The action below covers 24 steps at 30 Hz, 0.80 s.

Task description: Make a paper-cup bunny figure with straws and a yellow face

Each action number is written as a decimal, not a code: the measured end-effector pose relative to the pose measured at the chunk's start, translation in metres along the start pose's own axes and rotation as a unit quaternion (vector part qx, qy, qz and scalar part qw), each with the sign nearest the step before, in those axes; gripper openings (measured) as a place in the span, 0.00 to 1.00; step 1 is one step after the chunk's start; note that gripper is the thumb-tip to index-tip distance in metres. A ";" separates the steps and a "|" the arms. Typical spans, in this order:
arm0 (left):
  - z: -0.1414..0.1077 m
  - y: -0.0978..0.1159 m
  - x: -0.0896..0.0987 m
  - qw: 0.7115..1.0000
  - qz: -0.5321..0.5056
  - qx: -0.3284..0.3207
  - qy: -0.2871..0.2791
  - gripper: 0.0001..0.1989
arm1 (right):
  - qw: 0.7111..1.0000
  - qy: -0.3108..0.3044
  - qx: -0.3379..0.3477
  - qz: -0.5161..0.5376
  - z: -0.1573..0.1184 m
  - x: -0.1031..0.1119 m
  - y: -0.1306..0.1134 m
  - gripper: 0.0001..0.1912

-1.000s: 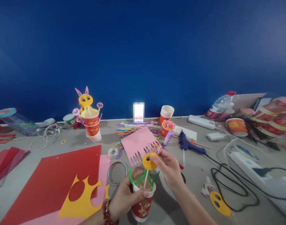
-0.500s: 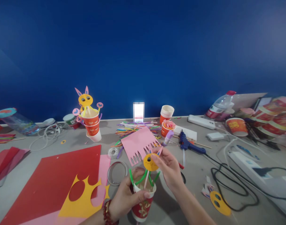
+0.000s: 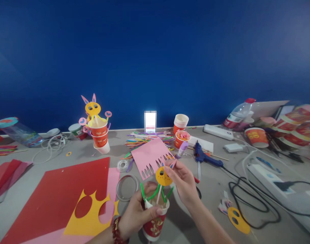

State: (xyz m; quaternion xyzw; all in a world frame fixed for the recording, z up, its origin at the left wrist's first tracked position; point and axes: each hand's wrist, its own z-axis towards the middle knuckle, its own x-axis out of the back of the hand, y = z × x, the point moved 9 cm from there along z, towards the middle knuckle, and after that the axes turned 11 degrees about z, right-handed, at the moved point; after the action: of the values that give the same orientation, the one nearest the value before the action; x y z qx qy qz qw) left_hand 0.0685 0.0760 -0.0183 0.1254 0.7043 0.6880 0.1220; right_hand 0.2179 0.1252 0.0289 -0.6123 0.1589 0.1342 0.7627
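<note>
My left hand [image 3: 138,208] is wrapped round a red paper cup [image 3: 155,225] with a gold pattern and a white rim. Green pipe cleaners [image 3: 152,193] stick up out of the cup. From its middle rises a pale stick [image 3: 159,195] that carries a round yellow paper face [image 3: 163,176] with pink ears. The thumb and fingers of my right hand [image 3: 180,178] pinch this face at its upper right edge, partly covering one eye and the ears. Behind the face lies a pink sheet [image 3: 151,156] with pointed cut-outs.
At the back left stands a stacked-cup rabbit figure [image 3: 99,130]. Red card [image 3: 61,189] and cut yellow paper [image 3: 87,220] lie on the left. To the right are a blue glue gun [image 3: 205,157], its black cable, another yellow face [image 3: 238,220] and a power strip [image 3: 271,179].
Almost nothing differs. The yellow face has turned very slightly, so a little more of its drawn mouth shows; both hands keep their hold.
</note>
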 end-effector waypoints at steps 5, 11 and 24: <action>0.000 0.001 0.002 1.000 0.000 0.007 0.009 0.27 | 1.000 -0.017 -0.017 0.009 -0.001 -0.002 0.000 0.12; -0.002 -0.010 0.009 0.999 -0.026 0.025 0.031 0.29 | 0.994 -0.070 -0.078 -0.034 -0.006 -0.011 0.015 0.15; -0.002 -0.008 0.006 0.997 -0.073 0.014 0.018 0.29 | 0.988 -0.103 -0.075 -0.091 -0.006 -0.018 0.012 0.17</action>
State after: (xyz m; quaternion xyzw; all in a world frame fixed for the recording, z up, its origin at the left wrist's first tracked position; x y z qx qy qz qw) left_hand 0.0622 0.0757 -0.0265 0.0633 0.7231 0.6695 0.1574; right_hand 0.1961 0.1217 0.0246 -0.6625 0.0126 0.1382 0.7361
